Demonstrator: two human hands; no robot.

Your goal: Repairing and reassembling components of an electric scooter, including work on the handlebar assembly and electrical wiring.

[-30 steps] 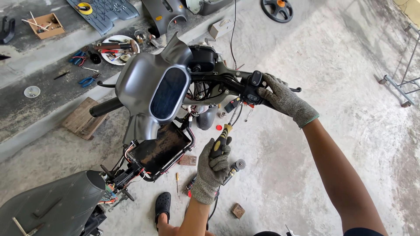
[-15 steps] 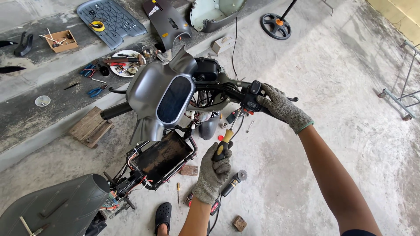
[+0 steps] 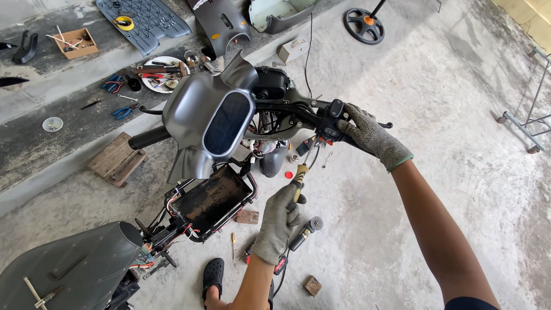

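Observation:
A partly stripped scooter stands below me, its grey handlebar cover (image 3: 198, 109) with a dark oval display tilted to the left. My right hand (image 3: 370, 135), in a grey knit glove, grips the right handlebar grip beside the black switch housing (image 3: 332, 120). My gloved left hand (image 3: 279, 221) is shut on a screwdriver (image 3: 299, 175) with a yellow and black handle, its shaft pointing up toward the underside of the switch housing. Exposed wires hang under the bars. The open black footboard bay (image 3: 212, 198) lies below.
The dark seat (image 3: 69, 264) is at lower left. A wooden block (image 3: 117, 159), pliers and a plate of tools (image 3: 160, 72) lie on the raised concrete step. Removed body panels (image 3: 143, 17) and a black wheel-shaped part (image 3: 364, 24) lie farther off. A metal frame (image 3: 531, 120) stands right. My sandal (image 3: 213, 274) is below.
The view has shifted so the scooter sits lower and more central. My left hand has raised the screwdriver slightly toward the switch housing. My right hand stays on the grip.

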